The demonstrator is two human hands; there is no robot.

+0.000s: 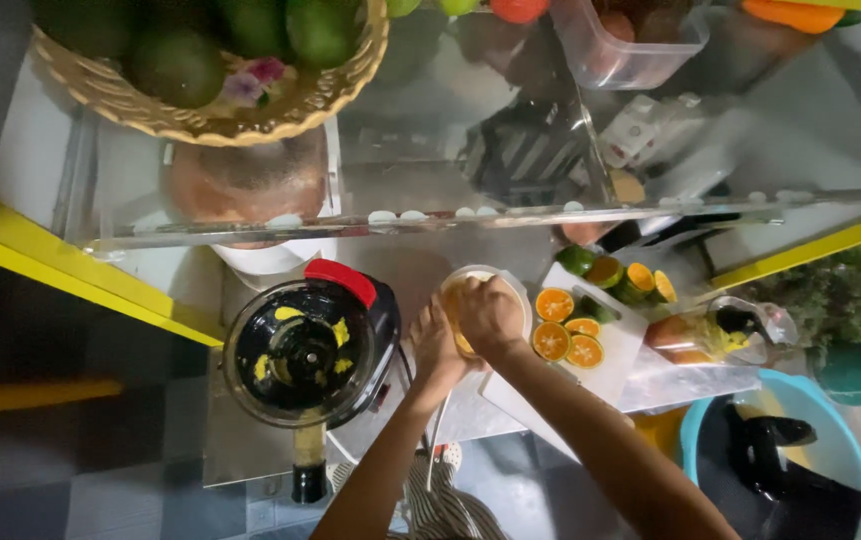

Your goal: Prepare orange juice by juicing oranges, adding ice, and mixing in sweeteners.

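Currently right hand [490,315] fisted, pressing down into white juicing bowl [520,295]; what it grips is hidden. Left hand [433,345] flat against bowl side, steadying.

Risks:
- Bowl near counter edge: hard press may tip it.
- Halved oranges [568,328] on cutting board [605,362] just beside: your elbow may sweep them.
- Electric juicer [305,350] close left: spill may reach it.

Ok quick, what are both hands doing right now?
Left hand: fingers resting against the side of the pale bowl; whether it grips cannot be told.
Right hand: closed in a fist over the bowl; what it holds is hidden.
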